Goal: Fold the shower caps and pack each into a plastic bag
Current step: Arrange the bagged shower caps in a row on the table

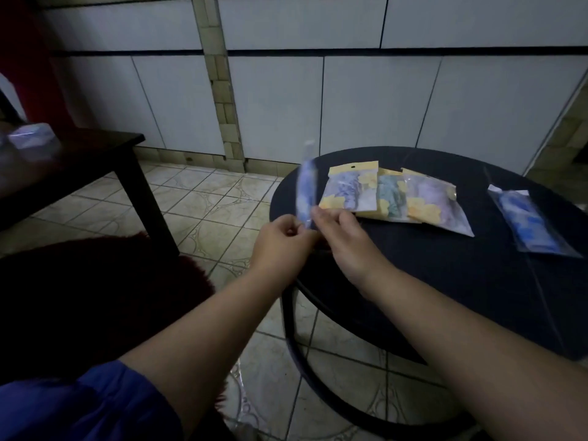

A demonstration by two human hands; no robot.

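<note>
Both hands (pixel 300 229) pinch a bagged blue cap (pixel 306 192); 4 filled bags (pixel 348 186) lie tabled.

Three packets (pixel 394 195) overlap on the round table (pixel 445 265), another packet (pixel 531 221) right.

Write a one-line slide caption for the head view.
Both hands, left and right, pinch a bagged blue shower cap upright at the round table's edge, beside four filled packets.

Dim, bluish indoor light; wide-angle bending at the edges; the raised plastic bag (pixel 305 189) smeared by motion blur.
</note>
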